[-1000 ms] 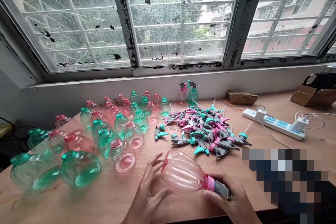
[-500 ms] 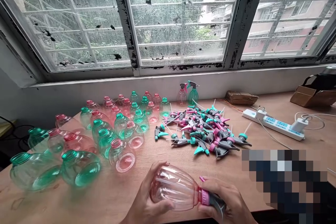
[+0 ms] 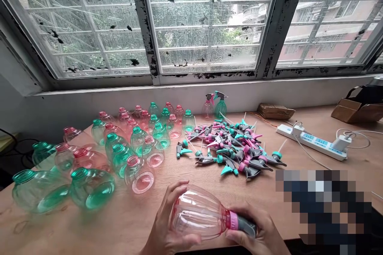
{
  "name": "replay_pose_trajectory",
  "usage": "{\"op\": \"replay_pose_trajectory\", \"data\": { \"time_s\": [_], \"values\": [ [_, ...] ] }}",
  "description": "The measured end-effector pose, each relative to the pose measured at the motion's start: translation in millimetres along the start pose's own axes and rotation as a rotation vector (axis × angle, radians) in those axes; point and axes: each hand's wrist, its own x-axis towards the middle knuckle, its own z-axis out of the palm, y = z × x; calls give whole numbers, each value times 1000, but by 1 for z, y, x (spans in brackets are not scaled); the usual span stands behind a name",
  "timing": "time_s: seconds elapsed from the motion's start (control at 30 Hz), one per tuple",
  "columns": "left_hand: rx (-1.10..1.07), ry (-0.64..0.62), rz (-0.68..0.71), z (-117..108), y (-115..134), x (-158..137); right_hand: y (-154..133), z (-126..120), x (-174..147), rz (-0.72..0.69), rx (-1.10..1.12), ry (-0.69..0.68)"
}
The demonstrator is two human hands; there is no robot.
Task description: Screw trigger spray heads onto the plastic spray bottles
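Taking the pink bottle (image 3: 199, 212) as the centre of your clock, you hold it on its side near the table's front edge, base toward 9 o'clock and neck toward 3. Your left hand (image 3: 166, 223) cups the base, fingers curled around the far side and thumb across the near side. Your right hand (image 3: 265, 225) is closed around the gray sprayer head (image 3: 247, 226), its thumb close to the pink collar (image 3: 233, 221) seated at the neck. Between 9 and 11 o'clock you have a spread of open-necked pink and green bottles (image 3: 93, 189), well apart from your grip. At 1 o'clock lies a tangled pile of sprayer heads (image 3: 236, 147), with pink or teal parts and thin tubes poking out. Two bottles with sprayers fitted (image 3: 220, 108) stand by the wall at 12. A white power strip (image 3: 312, 142) lies at 2 o'clock, beyond the pile.
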Motion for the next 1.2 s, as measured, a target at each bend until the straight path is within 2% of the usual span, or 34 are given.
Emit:
{"op": "replay_pose_trajectory", "data": {
  "time_s": [0.2,0.43,0.6,0.8,0.87,0.97,1.07,1.13,1.2],
  "values": [
    [13,15,48,-1,-1,-1,-8,1,1,108,111,-24],
    [-25,39,92,-1,1,1,-7,5,2,269,384,-70],
    [-97,87,-52,0,7,4,-2,8,1,352,610,-69],
    [-265,249,-299,2,20,7,-14,7,1,220,479,1],
    [-311,209,-395,3,23,9,-16,3,3,215,420,0],
    [-338,45,-470,3,26,11,-13,-17,7,229,329,55],
    [-260,-141,-480,1,26,11,-11,-53,17,171,167,118],
    [-205,-222,-501,0,27,12,-16,-80,33,143,1,208],
    [-133,-260,-508,-2,29,12,-27,-106,59,124,-186,365]
  ]
}}
